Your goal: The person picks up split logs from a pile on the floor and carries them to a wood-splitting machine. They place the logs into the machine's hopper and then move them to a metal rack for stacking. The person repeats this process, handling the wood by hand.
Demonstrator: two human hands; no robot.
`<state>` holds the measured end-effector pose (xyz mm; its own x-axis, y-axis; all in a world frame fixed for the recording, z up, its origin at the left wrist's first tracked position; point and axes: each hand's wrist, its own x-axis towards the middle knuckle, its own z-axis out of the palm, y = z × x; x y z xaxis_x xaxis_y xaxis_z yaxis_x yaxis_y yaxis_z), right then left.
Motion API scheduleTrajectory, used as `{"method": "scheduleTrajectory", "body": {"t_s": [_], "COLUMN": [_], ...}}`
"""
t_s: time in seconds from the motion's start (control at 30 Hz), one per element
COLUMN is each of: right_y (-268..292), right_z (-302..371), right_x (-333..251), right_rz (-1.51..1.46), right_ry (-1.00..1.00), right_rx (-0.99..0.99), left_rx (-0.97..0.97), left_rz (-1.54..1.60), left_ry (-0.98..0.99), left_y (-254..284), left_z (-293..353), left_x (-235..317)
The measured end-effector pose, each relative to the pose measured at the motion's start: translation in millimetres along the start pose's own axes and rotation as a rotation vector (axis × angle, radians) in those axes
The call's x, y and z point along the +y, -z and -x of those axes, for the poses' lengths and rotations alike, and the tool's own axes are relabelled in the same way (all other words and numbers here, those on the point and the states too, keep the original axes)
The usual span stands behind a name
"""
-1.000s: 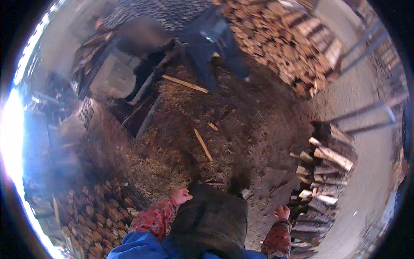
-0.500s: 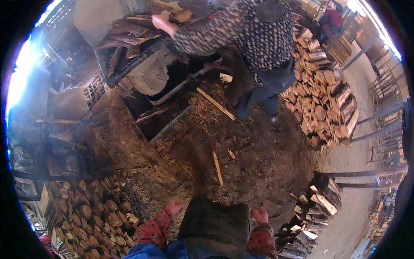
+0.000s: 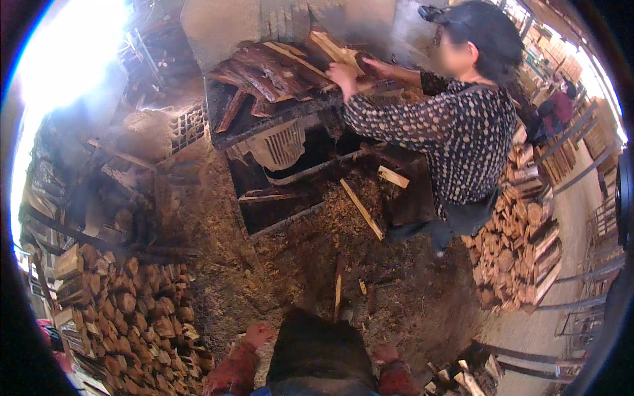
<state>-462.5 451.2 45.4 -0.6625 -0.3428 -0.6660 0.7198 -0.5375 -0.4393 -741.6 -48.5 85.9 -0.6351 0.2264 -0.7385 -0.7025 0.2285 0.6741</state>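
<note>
My left hand (image 3: pixel 259 334) hangs beside my dark apron (image 3: pixel 320 353), fingers loosely apart and nothing in them. On the apron's other side is my right hand (image 3: pixel 385 354), also empty, its fingers loosely apart though small and dim. Neither touches any wood; a thin split stick (image 3: pixel 338 296) lies on the ground ahead of my feet. Farther off, a co-worker in a spotted top (image 3: pixel 456 135) has both hands on a split log (image 3: pixel 335 49) on a dark machine table (image 3: pixel 228 137). Bark-covered slabs (image 3: pixel 261 69) lie on that table.
Stacked firewood (image 3: pixel 132 310) stands at the near left. Another firewood pile (image 3: pixel 515 244) rises at the right behind the co-worker, and a smaller one (image 3: pixel 469 379) sits at the near right. A long stick (image 3: pixel 362 209) and a short block (image 3: pixel 393 176) lie near the machine.
My view has tilted up, so the machine and co-worker sit lower in it. The co-worker has turned toward the table, both hands now showing at a log. My hands remain beside the apron.
</note>
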Motion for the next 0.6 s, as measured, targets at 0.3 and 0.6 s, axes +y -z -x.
{"method": "scheduleTrajectory", "body": {"t_s": [0.3,0.6], "right_y": [-12,-57], "right_z": [-97,-116], "right_x": [-188,-179], "right_rz": [-0.040,-0.164], "right_ry": [0.256,0.085], "right_rx": [0.400,0.270], "left_rx": [0.050,0.171], "left_rz": [0.347,0.291], "left_ry": [0.142,-0.023], "left_y": [12,57], "left_z": [51,-67], "left_x": [63,138]}}
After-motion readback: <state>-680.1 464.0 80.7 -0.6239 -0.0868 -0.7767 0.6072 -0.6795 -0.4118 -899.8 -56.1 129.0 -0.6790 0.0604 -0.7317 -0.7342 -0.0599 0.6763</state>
